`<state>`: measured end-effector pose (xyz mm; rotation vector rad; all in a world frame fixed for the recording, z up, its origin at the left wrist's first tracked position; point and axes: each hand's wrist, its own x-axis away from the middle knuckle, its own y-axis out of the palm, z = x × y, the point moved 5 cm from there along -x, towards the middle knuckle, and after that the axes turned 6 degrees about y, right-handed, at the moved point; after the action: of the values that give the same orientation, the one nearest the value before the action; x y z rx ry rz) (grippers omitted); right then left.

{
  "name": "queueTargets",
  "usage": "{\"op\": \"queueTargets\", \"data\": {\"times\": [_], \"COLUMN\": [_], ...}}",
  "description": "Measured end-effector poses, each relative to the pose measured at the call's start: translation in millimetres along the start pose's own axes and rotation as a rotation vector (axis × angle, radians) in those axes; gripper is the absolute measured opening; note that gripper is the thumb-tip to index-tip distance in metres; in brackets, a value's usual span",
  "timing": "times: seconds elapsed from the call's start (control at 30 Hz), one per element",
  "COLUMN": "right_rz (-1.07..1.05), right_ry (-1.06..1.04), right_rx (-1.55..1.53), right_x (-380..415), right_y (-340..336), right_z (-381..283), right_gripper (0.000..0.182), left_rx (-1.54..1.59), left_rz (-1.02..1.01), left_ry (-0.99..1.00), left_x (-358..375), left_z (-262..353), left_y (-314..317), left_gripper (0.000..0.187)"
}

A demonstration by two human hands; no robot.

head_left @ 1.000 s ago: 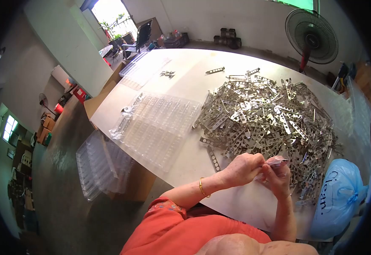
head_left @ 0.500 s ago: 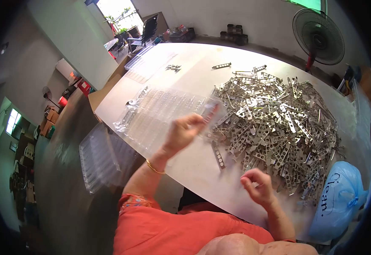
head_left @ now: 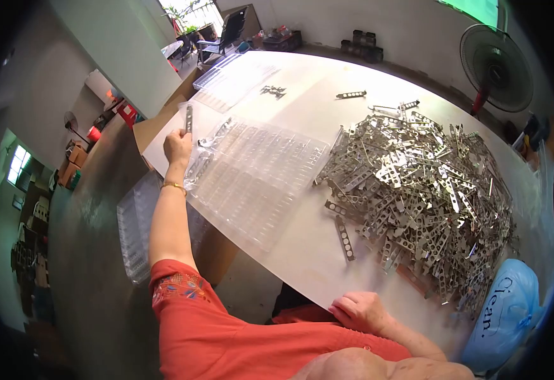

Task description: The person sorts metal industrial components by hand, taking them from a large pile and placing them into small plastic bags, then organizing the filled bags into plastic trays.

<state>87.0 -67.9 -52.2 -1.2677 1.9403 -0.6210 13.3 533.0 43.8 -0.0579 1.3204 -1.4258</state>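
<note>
At the left edge of the table, my left hand [head_left: 177,147] is closed on a metal bracket [head_left: 189,119] with a row of holes, which appears to sit in a small clear plastic bag. Beside that hand, more bagged pieces [head_left: 205,152] lie along the side of a clear plastic tray [head_left: 251,183]. My right hand [head_left: 357,310] is curled closed at the table's near edge, and nothing shows in its fingers. Two loose brackets lie at the near left of the pile, one of them a long bracket [head_left: 345,239]. The large pile of metal brackets [head_left: 423,190] covers the table's right side.
A blue bag marked "Clean." [head_left: 505,310] stands at the near right. Another clear tray [head_left: 217,85] and a few small metal parts [head_left: 273,92] are at the far end. More clear trays [head_left: 134,231] sit below the table's left edge. A fan [head_left: 496,68] stands beyond the table.
My left hand has carried the bagged bracket from beside the pile to the table's left edge. My right hand has drawn back to the near edge. The view has shifted slightly.
</note>
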Motion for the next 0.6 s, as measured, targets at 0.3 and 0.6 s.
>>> {"op": "queueTargets", "data": {"times": [0.3,0.6], "right_rz": [0.05,0.052], "right_ry": [0.063,0.116], "right_rx": [0.198,0.153], "right_x": [-4,-8], "right_y": [16,13], "right_z": [1,5], "right_gripper": [0.022,0.023], "left_rx": [-0.143,-0.281], "left_rz": [-0.176,-0.368], "left_ry": [0.025,-0.048], "left_x": [-10,-16], "left_z": [24,31], "left_y": [93,131], "left_gripper": [0.016,0.015]}}
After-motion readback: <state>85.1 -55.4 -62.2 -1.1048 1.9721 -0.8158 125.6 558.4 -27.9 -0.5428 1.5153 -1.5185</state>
